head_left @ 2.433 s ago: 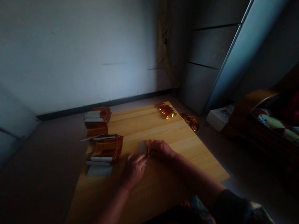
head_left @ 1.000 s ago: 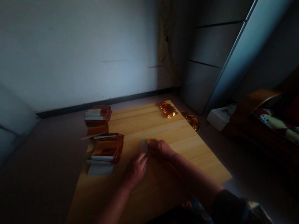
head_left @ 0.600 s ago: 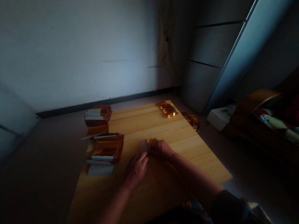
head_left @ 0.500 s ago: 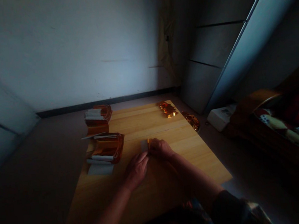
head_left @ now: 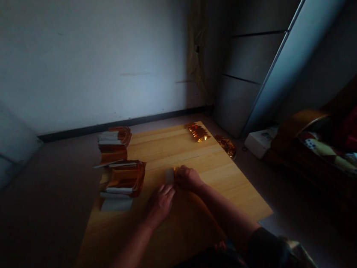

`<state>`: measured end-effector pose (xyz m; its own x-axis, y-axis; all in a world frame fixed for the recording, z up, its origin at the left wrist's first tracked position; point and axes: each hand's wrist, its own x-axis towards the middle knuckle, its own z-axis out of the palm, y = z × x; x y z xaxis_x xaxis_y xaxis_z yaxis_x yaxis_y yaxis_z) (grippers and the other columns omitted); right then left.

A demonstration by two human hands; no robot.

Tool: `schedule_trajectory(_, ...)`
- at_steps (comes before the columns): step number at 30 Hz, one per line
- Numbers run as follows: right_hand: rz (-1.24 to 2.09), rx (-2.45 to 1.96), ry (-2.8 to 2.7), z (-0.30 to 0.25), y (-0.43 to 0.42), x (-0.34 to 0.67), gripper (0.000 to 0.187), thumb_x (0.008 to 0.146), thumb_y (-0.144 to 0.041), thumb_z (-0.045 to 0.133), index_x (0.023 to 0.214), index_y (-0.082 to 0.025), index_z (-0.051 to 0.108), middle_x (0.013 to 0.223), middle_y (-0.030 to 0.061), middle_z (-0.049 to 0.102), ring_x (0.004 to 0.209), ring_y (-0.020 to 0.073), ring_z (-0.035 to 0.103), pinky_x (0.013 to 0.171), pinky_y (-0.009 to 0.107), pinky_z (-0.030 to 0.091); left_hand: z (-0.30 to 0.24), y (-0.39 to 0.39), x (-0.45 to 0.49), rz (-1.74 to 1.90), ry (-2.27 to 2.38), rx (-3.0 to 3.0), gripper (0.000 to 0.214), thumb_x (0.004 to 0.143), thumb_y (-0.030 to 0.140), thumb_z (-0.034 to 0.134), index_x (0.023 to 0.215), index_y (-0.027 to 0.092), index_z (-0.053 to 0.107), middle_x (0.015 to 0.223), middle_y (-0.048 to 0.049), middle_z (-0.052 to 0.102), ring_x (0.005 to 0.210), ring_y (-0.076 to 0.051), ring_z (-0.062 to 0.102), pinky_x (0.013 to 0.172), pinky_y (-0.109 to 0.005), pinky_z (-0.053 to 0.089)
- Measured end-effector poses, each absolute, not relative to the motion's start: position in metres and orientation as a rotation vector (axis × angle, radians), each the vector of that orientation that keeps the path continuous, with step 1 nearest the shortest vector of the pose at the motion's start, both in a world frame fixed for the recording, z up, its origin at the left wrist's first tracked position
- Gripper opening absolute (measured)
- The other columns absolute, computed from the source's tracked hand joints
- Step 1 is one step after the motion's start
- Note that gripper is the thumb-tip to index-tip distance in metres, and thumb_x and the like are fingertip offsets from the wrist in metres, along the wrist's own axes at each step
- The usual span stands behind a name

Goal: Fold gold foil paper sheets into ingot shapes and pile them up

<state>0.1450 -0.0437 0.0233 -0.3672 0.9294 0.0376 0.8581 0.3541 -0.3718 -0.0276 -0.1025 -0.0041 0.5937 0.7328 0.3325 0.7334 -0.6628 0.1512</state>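
Observation:
Both my hands meet at the middle of a low wooden table [head_left: 205, 199]. Between them lies a small sheet of paper [head_left: 170, 175], silver on one side and gold-orange on the other. My right hand [head_left: 187, 179] is curled over its right part and grips it. My left hand [head_left: 160, 204] lies just below and left of it, fingertips touching the paper's lower edge, fingers bent. The room is dim and the fingers are hard to make out.
Two stacks of gold-and-silver sheets sit on the table's left side, a near stack [head_left: 122, 184] and a far stack [head_left: 112, 144]. Folded gold pieces [head_left: 198, 132] lie at the far right corner, more of them [head_left: 226, 145] on the floor beside. A white box [head_left: 259, 141] and a bed stand to the right.
My hands have stayed on the small sheet, shifting only slightly. The camera view has drifted a little.

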Motion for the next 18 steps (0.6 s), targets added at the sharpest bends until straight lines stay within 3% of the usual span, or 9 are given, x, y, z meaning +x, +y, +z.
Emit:
schedule_trajectory(11,0.533,-1.372,-2.249,0.008,-0.05,0.156,0.009,0.075,-0.024,0.067,0.079,-0.017,0.064,0.085,0.0024,0.058,0.072,0.0113,0.053,0.065,0.02,0.039,0.003,-0.105,-0.023,-0.478,-1.362,-2.76,0.035,0.075,0.002,0.046,0.104,0.015,0.061,0.114,-0.0081,0.062,0.103,-0.022,0.055,0.095,-0.04,0.046)
schedule_trajectory(18,0.635,-1.336,-2.176,0.007,-0.044,0.159,0.007,0.07,-0.01,0.063,0.071,-0.016,0.061,0.079,0.0011,0.057,0.075,0.012,0.053,0.067,0.02,0.041,0.002,-0.105,-0.023,-0.545,-1.371,-2.799,0.037,0.074,0.001,0.045,0.104,0.018,0.061,0.116,-0.0075,0.062,0.102,-0.021,0.055,0.092,-0.039,0.047)
